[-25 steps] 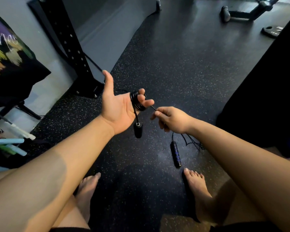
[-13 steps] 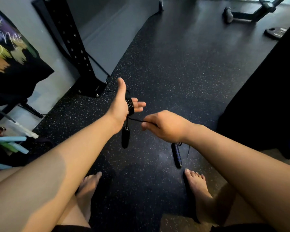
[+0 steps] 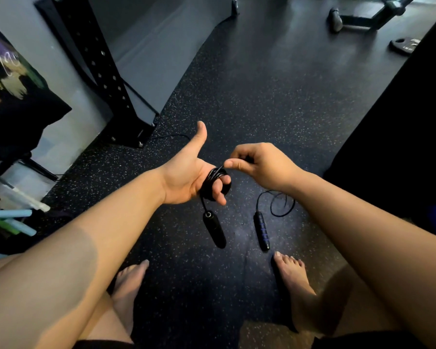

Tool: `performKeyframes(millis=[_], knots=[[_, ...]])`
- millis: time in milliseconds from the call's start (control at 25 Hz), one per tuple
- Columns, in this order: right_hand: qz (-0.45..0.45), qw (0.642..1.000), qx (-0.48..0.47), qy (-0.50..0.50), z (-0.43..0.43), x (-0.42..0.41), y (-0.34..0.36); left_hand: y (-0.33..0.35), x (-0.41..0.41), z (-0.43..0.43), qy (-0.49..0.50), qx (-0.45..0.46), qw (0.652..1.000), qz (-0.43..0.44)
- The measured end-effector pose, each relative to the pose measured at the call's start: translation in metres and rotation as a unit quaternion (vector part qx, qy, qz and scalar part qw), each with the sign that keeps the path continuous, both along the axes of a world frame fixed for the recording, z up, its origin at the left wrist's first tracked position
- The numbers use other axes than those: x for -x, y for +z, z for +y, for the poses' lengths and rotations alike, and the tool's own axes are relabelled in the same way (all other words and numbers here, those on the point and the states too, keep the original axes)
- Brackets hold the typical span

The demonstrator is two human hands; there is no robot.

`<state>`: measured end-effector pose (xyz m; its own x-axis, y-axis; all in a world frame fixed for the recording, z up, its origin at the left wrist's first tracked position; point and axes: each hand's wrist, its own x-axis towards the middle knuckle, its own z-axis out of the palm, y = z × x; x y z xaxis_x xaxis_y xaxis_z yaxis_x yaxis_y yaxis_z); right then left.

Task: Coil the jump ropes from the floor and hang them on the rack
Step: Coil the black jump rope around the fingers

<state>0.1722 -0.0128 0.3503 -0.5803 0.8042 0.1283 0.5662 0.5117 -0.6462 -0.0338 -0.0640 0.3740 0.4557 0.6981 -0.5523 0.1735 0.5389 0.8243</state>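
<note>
A black jump rope is wound in several loops point(image 3: 213, 181) round the fingers of my left hand point(image 3: 186, 177), whose thumb sticks up and whose fingers curl over the coil. One black handle point(image 3: 214, 231) dangles below that hand. My right hand point(image 3: 259, 165) pinches the rope just right of the coil, above the fingers. The other handle point(image 3: 261, 230), black with blue bands, lies on the floor, with slack rope point(image 3: 281, 204) curled beside it under my right forearm.
A black perforated rack upright point(image 3: 103, 71) is bolted to the speckled rubber floor at the left, by a grey wall. Coloured foam tubes point(image 3: 10, 220) lie far left. Gym equipment point(image 3: 363, 18) stands at the back right. My bare feet point(image 3: 292, 280) are near the floor handle.
My right hand has risen from below the left palm to above the fingers, carrying the rope over the coil. The left hand turned palm-up and the dangling handle swung right.
</note>
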Motion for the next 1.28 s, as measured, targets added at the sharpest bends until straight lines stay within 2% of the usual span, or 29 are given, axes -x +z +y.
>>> performKeyframes(millis=[160,320,480,600,640,680,760,880,960,1080,1160,1280], knots=[[0.006,0.994,0.102,-0.025,-0.006,0.005,-0.011,0.0,0.002,-0.001,0.057,0.012,0.992,-0.114],[0.01,0.972,0.23,-0.037,-0.022,0.019,-0.03,-0.002,0.003,-0.005,0.139,0.027,0.963,-0.229],[-0.048,0.965,0.256,-0.009,-0.025,0.026,-0.038,0.0,0.006,-0.005,0.272,-0.018,0.907,-0.32],[-0.15,0.959,0.234,0.052,-0.028,0.026,-0.042,-0.001,0.009,0.002,0.417,-0.085,0.829,-0.362],[-0.158,0.957,0.235,0.07,-0.03,0.027,-0.041,-0.002,0.01,0.004,0.441,-0.101,0.818,-0.354],[-0.153,0.957,0.234,0.083,-0.033,0.029,-0.038,-0.003,0.011,0.006,0.451,-0.111,0.82,-0.333],[-0.145,0.965,0.193,0.1,-0.036,0.032,-0.025,-0.008,0.011,0.009,0.45,-0.129,0.847,-0.253],[-0.144,0.981,0.051,0.117,-0.036,0.035,-0.006,-0.015,0.008,0.011,0.415,-0.134,0.898,-0.049],[-0.125,0.986,-0.003,0.106,-0.035,0.034,0.004,-0.018,0.007,0.01,0.357,-0.099,0.928,0.041],[-0.089,0.994,-0.025,0.065,-0.03,0.03,0.018,-0.025,0.007,0.006,0.217,-0.06,0.969,0.104],[-0.066,0.997,-0.029,0.04,-0.023,0.026,0.022,-0.021,0.003,0.001,0.116,-0.036,0.983,0.137],[-0.024,0.999,-0.014,0.024,-0.013,0.016,0.025,-0.016,-0.002,-0.004,0.01,-0.006,0.992,0.122]])
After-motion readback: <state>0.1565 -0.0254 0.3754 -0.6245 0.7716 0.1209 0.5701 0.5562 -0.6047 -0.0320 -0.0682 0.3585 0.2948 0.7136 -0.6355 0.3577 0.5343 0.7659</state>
